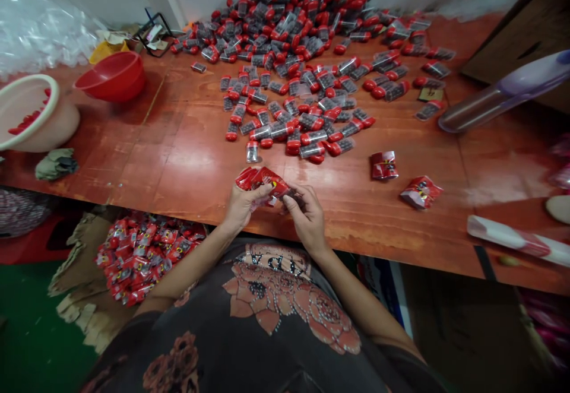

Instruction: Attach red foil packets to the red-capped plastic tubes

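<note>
My left hand (243,206) is closed on red printed plastic packets (271,182), bunched between thumb and fingers just above the table's front edge. Close beside it, my right hand (307,215) is closed, its thumb and fingers around a small dark-filled bottle (296,200) at the packets' right end. The fingers partly cover this bottle, and I cannot tell how far it sits inside a packet. Beyond both hands lie many loose clear bottles (280,129) with red caps and dark contents. One bottle (252,151) lies nearest to my left hand.
A large bottle heap (285,25) fills the back. Two red packets (383,165) lie at right, near a clear tube (481,105) and a plastic roll (512,235). Left are a red bowl (111,75) and white tub (57,120). Filled packets (142,256) are heaped below the table.
</note>
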`<move>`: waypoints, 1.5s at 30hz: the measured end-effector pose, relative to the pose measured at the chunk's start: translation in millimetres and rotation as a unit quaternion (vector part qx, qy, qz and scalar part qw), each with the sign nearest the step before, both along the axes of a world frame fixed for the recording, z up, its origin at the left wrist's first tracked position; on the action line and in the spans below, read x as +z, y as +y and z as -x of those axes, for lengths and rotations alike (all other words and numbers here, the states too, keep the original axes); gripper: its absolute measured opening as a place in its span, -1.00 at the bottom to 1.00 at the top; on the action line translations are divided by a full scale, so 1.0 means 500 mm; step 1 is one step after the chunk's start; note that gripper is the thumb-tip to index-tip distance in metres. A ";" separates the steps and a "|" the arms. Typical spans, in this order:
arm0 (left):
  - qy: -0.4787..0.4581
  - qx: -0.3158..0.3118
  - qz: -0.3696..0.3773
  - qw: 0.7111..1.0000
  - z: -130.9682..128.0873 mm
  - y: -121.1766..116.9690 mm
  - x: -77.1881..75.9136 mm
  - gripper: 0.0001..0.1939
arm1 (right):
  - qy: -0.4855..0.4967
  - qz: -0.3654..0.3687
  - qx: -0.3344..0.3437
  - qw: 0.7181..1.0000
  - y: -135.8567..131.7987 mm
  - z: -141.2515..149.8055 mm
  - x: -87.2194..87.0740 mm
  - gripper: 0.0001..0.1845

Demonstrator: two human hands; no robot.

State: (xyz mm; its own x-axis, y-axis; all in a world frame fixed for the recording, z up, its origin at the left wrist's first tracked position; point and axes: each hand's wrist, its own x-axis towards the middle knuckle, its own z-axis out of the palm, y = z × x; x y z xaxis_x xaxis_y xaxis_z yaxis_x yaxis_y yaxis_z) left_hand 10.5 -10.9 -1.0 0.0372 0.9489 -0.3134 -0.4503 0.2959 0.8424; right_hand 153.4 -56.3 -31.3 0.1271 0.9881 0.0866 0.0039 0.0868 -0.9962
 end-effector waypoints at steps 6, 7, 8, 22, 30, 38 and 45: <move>0.023 0.028 0.006 0.999 -0.007 0.004 0.000 -0.62 | 0.119 0.082 0.026 0.989 0.008 0.001 0.002 -0.55; 0.024 0.041 0.001 0.999 -0.007 0.007 0.002 -0.60 | 0.131 0.097 0.044 0.986 0.010 -0.001 0.001 -0.58; 0.025 0.048 -0.004 0.999 -0.006 0.009 0.003 -0.59 | 0.135 0.107 0.058 0.983 0.011 -0.002 0.001 -0.61; 0.031 -0.095 0.016 0.995 0.007 0.001 0.001 -0.56 | 0.166 0.134 0.024 0.977 0.009 -0.008 0.011 -0.67; 0.068 -0.059 0.039 0.995 -0.005 -0.010 -0.004 -0.65 | 0.033 0.062 0.021 0.997 0.002 -0.005 -0.010 -0.53; 0.015 -0.047 0.073 0.996 0.012 -0.021 -0.013 -0.60 | 0.048 0.095 0.046 0.993 0.021 -0.008 -0.023 -0.69; 0.018 0.000 0.143 0.990 0.055 -0.015 -0.046 -0.69 | 0.042 0.164 0.023 0.985 0.042 -0.032 -0.045 -0.67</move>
State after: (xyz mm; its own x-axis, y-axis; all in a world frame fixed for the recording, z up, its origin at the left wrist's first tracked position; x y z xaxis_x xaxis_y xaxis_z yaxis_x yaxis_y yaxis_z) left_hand -16.9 -18.4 -23.8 0.0203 0.8210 -0.5706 -0.4219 0.5245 0.7395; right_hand 169.4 -35.0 -53.6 0.0750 0.9662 -0.2466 -0.0757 -0.2411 -0.9675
